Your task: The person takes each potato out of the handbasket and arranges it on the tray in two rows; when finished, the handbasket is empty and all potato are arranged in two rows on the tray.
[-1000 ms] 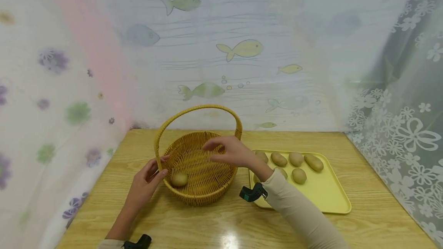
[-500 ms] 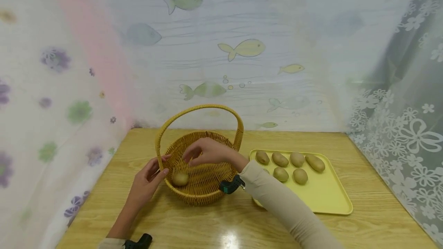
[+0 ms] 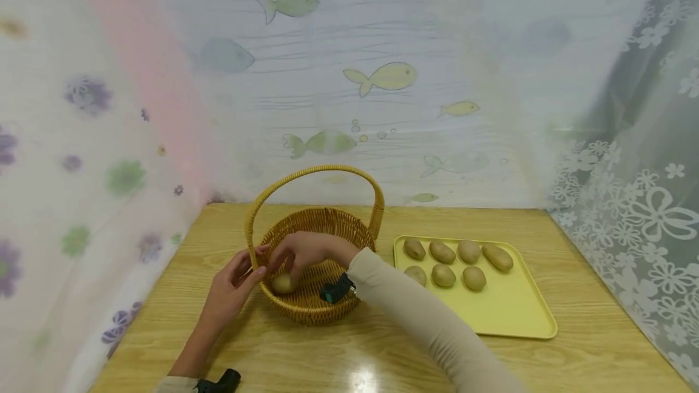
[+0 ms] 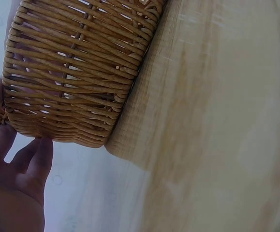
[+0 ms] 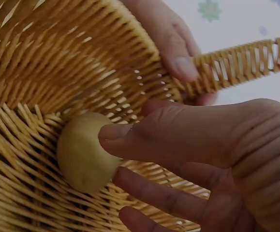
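A round potato (image 3: 282, 284) lies inside the wicker basket (image 3: 314, 314), near its left side. My right hand (image 3: 306, 252) reaches down into the basket with fingers bent about this potato. In the right wrist view, the thumb of that right hand (image 5: 188, 145) lies against the potato (image 5: 84, 157) and a fingertip meets its edge; the far side is hidden. At the basket's left, my left hand (image 3: 229, 290) holds the rim where the handle joins. The left wrist view shows fingers of the left hand (image 4: 21, 183) against the basket wall (image 4: 77, 72).
To the right of the basket is a yellow tray (image 3: 513, 314) bearing several potatoes (image 3: 443, 275) in two rows. Both stand on a wooden table (image 3: 306, 356). The basket's tall handle (image 3: 327, 168) arches above the right hand. Patterned curtains hang behind and at both sides.
My right hand has moved left and down from above the basket's middle to the potato inside. The left hand keeps its hold on the basket. More of the tray has come into sight.
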